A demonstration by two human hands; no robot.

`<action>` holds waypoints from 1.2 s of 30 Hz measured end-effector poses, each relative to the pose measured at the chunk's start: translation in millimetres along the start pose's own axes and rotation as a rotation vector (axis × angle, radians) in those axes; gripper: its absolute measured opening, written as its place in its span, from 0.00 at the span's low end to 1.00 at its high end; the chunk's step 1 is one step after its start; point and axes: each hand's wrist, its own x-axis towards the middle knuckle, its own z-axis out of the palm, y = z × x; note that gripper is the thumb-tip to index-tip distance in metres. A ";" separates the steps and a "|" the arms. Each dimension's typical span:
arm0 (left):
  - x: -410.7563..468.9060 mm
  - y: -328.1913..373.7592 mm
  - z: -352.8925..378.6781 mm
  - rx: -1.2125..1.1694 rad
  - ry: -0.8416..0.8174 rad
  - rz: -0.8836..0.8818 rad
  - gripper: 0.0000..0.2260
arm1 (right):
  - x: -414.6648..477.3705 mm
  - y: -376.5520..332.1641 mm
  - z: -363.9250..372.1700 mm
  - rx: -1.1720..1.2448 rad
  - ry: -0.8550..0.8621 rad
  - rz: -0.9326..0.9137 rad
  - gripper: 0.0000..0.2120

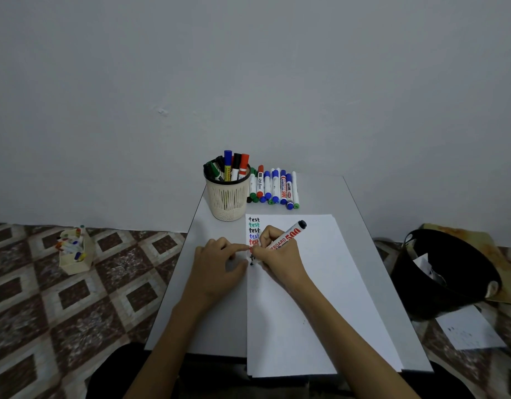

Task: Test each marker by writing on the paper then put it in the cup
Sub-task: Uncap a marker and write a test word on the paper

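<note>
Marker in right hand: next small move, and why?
Probably finish the word: the right hand grips the marker, tip on the paper under the column of "test" lines, where only a first black stroke shows. The cup comes later.

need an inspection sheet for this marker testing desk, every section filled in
surface: small grey table set against a plain wall
job's things: paper with a column of "test" lines; cup holding upright markers; row of markers lying right of the cup
clutter: box of small items, black bin and loose sheet, all on the floor
grips: left hand rests at the paper's left edge; right hand holds a marker, tip down on the paper
cables: nothing seen
surroundings: patterned floor on both sides of the table
</note>
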 end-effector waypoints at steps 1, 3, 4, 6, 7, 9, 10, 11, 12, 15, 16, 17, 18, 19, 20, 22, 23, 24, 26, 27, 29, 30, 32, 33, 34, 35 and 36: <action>-0.1 0.0 0.1 -0.003 0.002 0.000 0.21 | -0.3 -0.5 0.6 -0.017 0.002 -0.016 0.17; -0.4 0.3 -0.1 -0.010 0.002 0.001 0.21 | -0.1 -1.0 0.0 -0.026 0.010 -0.028 0.17; -0.6 0.4 -0.4 -0.011 0.001 0.002 0.21 | 0.0 -0.8 -0.9 -0.016 0.014 -0.019 0.17; -0.4 0.5 -0.8 -0.007 0.002 0.003 0.21 | 0.0 -0.3 -1.7 0.019 0.012 -0.002 0.16; -0.1 0.7 -0.9 -0.008 0.001 0.002 0.22 | -0.3 -0.3 -1.5 0.018 0.011 -0.006 0.16; 0.5 0.9 -0.9 -0.013 0.001 0.004 0.22 | -0.6 -0.5 -0.4 -0.023 0.018 -0.033 0.16; 0.4 0.9 -0.7 -0.015 0.002 0.007 0.22 | -0.6 -0.9 0.1 -0.036 0.020 -0.040 0.16; 0.1 0.8 -0.7 -0.015 0.003 0.008 0.21 | -0.8 -0.9 0.6 -0.038 0.018 -0.041 0.16; -0.2 0.4 -0.3 -0.015 0.004 0.007 0.21 | -0.6 -0.3 0.4 -0.043 0.013 -0.038 0.16; -0.3 0.0 0.4 -0.009 0.000 0.010 0.21 | -0.2 -0.3 -1.6 -0.047 -0.021 -0.025 0.16; -0.1 -0.1 0.2 -0.008 0.002 0.015 0.21 | 0.3 0.4 -2.3 -0.029 -0.026 -0.018 0.16; 0.2 -0.1 -0.1 -0.008 0.005 0.021 0.20 | 0.6 0.9 -2.9 -0.007 -0.020 -0.009 0.17; 0.4 -0.2 -0.4 -0.007 0.008 0.024 0.21 | 0.8 1.5 -3.1 0.011 -0.008 -0.004 0.16; 0.4 -0.2 -0.7 -0.007 0.009 0.022 0.21 | 1.1 2.3 -3.1 0.020 0.003 -0.004 0.16; 0.2 0.1 -0.6 -0.009 0.010 0.018 0.21 | 1.0 2.2 -2.9 0.012 0.009 -0.012 0.16; 0.0 0.8 -0.6 -0.014 0.006 0.013 0.21 | 0.1 0.6 -2.4 -0.024 0.013 -0.036 0.18; 0.0 1.0 -0.7 -0.014 0.005 0.013 0.21 | -1.0 -1.1 -2.3 -0.037 0.011 -0.043 0.19; 0.0 0.4 -0.4 -0.012 0.004 0.013 0.21 | -1.7 -2.0 -2.0 -0.046 0.012 -0.046 0.19; 0.2 -1.0 -0.1 -0.011 0.003 0.009 0.21 | -1.7 -2.1 -1.7 -0.056 0.015 -0.052 0.18; 0.2 -1.5 0.1 -0.012 0.002 0.006 0.21 | -1.5 -1.7 -2.1 -0.060 0.015 -0.058 0.18; 0.1 -1.4 0.6 -0.015 0.001 0.003 0.21 | -0.8 -1.0 -2.8 -0.066 0.012 -0.068 0.17; -0.1 -1.0 0.6 -0.015 0.001 0.003 0.22 | -0.6 -1.1 -2.9 -0.067 0.006 -0.065 0.17; 0.0 0.0 0.0 -0.014 0.000 0.001 0.22 | -0.8 -1.5 -3.5 -0.057 0.008 -0.049 0.17; 0.0 0.3 -0.3 -0.014 0.002 -0.001 0.22 | -1.3 -1.8 -3.9 -0.043 0.019 -0.043 0.17; -0.1 0.4 -0.5 -0.016 0.004 -0.001 0.22 | -1.7 -1.6 -4.1 -0.025 0.033 -0.041 0.17; -0.2 0.5 -0.7 -0.016 0.006 -0.002 0.22 | -1.9 -1.4 -4.1 -0.016 0.042 -0.041 0.17; -0.2 0.6 -0.6 -0.015 0.005 -0.004 0.22 | -2.1 -1.4 -3.7 -0.018 0.047 -0.041 0.17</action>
